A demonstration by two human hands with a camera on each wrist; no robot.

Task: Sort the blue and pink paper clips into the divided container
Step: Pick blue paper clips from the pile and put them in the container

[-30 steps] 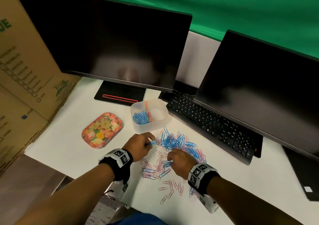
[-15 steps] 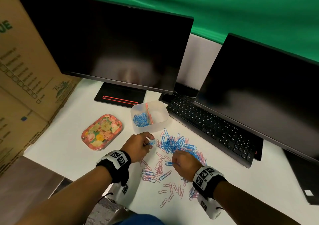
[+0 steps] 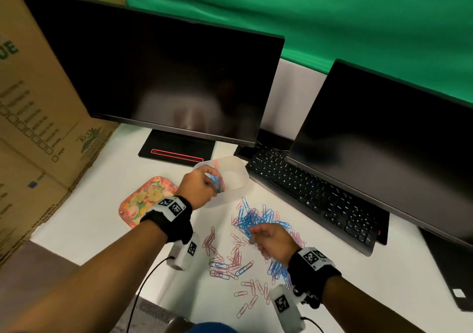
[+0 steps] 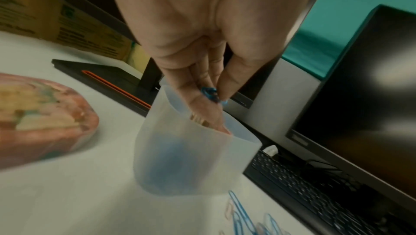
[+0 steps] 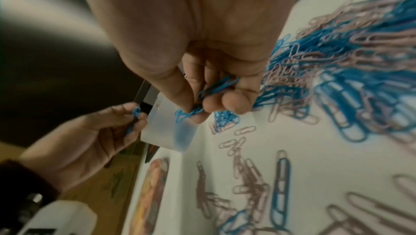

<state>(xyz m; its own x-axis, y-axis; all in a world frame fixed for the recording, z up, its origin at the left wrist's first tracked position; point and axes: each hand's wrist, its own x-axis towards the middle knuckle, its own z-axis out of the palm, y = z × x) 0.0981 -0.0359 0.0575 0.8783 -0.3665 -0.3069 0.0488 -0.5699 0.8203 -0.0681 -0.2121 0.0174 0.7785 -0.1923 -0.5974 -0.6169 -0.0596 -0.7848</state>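
Observation:
A translucent divided container [image 3: 236,176] [image 4: 193,158] stands in front of the left monitor, with blue clips lying in its near-left compartment. My left hand [image 3: 198,185] [image 4: 213,94] hovers over that compartment and pinches a few blue paper clips [image 4: 210,94] [image 5: 135,112]. A mixed heap of blue and pink paper clips [image 3: 258,220] [image 5: 351,57] is spread on the white table. Just above the heap, my right hand [image 3: 268,238] [image 5: 202,107] holds several blue clips [image 5: 216,87] in its curled fingers.
A floral tray [image 3: 146,199] lies left of the container. Two dark monitors [image 3: 158,77] and a black keyboard [image 3: 317,197] close off the back and right. A cardboard box [image 3: 33,118] stands at the left. Loose pink clips [image 3: 250,289] lie near the table's front edge.
My left hand has moved from the heap's edge up to the container with blue clips. My right hand has lifted slightly off the heap, holding blue clips.

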